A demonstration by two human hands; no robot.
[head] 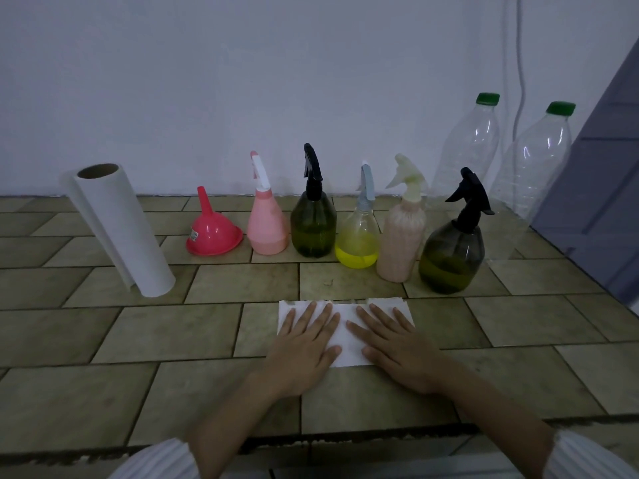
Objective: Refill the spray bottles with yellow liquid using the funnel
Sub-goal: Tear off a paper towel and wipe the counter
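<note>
While both hands lie flat on a sheet of paper, the tiled counter (103, 333) spreads out as the largest thing in view, running back to a pale wall. At its far right stand two tall clear bottles (473, 146) with green caps, both looking empty. A paper towel roll (121, 229) stands upright at the left. Between them runs a row of spray bottles, all with their trigger heads on: a smoky dark bottle (453, 257) at the right with yellowish liquid in its lower part, a ribbed pale pink bottle (401, 240) just beside it, a dark green bottle (313, 226), an opaque pink bottle (267, 229), and a small clear bottle (357, 243) holding yellow liquid to roughly a third. The red funnel (214, 233) sits mouth-down at the left end of the row, near the pink bottle and untouched. A white paper sheet (349, 337) lies in front of the row, close to the counter's near edge. The left hand (304, 350) and right hand (397, 347) press it flat with straight, spread fingers; neither grip is clenched on anything. I judge this a laying-out or wiping step around the refilling, and cannot tell which. No supply of yellow liquid is plainly visible. A next move would call for lifting the hands, unscrewing a trigger head and seating the funnel spout-down in the neck.
</note>
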